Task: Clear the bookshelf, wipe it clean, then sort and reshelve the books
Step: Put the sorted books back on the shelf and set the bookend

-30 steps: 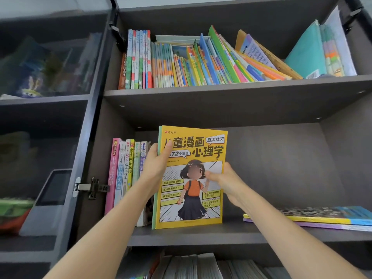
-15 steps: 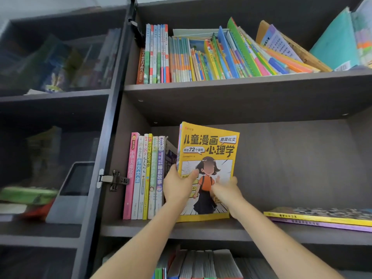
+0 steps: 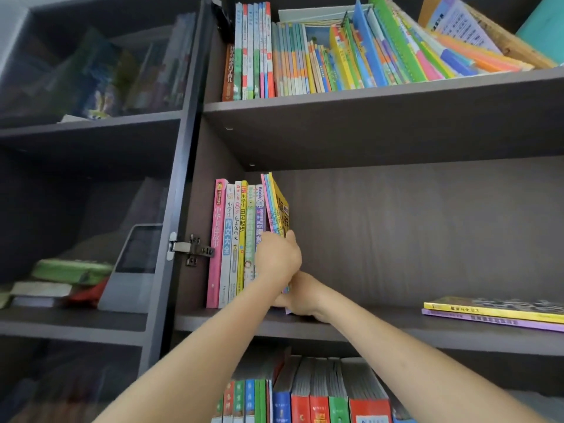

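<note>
**Yellow Book Stands at the End of the Row on the Middle Shelf**

A person reaches with both bare arms into an open dark-wood bookshelf (image 3: 213, 141). The yellow book (image 3: 281, 206) stands on the middle shelf (image 3: 366, 329), seen almost edge-on. It is the last on the right of a short row of upright books (image 3: 235, 239) that starts with a tall pink spine against the left wall. The book is tilted, with its top leaning left toward the row, and a few thin pink, blue and green spines are pressed against its left side.

The left hand (image 3: 276, 261) has its back to the camera. Its fingers are wrapped over the front edge of the book and the thumb lies on the cover side, so the hand is grasping the book about halfway up. The right hand (image 3: 303, 296) sits lower, just under the left wrist, touching the book's bottom corner where it meets the shelf. Its fingers are largely hidden, so it cannot be told whether they are clenched on the book or only resting against it.

Well apart, at the right end of the same shelf, two books lie flat (image 3: 494, 314), a yellow one on a purple one. The upper shelf (image 3: 381, 96) carries a packed line of thin colourful books (image 3: 335, 56), upright at the left and slanting at the right. More books (image 3: 320, 398) fill the shelf below. To the left, a glass door (image 3: 91, 178) hangs on a metal hinge (image 3: 190, 250), with blurred objects behind it.
</note>
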{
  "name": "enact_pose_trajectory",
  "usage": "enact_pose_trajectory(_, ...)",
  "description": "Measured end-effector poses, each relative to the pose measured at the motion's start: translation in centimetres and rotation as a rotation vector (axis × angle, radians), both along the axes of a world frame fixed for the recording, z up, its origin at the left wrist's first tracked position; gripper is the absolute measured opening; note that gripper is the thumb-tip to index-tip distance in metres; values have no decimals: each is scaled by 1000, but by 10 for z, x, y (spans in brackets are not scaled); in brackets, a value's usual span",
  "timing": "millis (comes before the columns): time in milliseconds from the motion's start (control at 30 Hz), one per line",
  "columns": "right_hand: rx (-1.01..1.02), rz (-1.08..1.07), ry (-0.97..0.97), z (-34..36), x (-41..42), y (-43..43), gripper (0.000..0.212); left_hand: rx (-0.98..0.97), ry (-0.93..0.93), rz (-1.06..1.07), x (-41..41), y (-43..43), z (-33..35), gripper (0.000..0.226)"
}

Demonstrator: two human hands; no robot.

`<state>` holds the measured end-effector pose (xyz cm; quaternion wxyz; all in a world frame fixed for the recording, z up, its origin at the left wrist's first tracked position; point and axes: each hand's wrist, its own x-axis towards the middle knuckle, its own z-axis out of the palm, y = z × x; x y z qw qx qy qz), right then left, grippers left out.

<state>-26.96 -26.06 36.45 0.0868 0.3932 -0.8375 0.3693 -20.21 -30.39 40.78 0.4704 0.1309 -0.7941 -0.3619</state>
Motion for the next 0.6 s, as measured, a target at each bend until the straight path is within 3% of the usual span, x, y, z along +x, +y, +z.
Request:
enact_pose_trajectory(167,67,-84,-59,5,-7,-7,93,-312,-174,21,12,-25,-3,24)
enact_pose_trajectory(300,195,-69,-87,11,-19,-19,137,-298,-144,15,6,-37,-3,28)
enact_pose_trajectory(467,215,-77,-64,17,-41,-26,135,-380,-64,89,7,-45,-1,38)
enact_pose_trajectory(600,249,-100,-24,19,-53,-35,109,-350,-90,71,4,-48,-2,35)
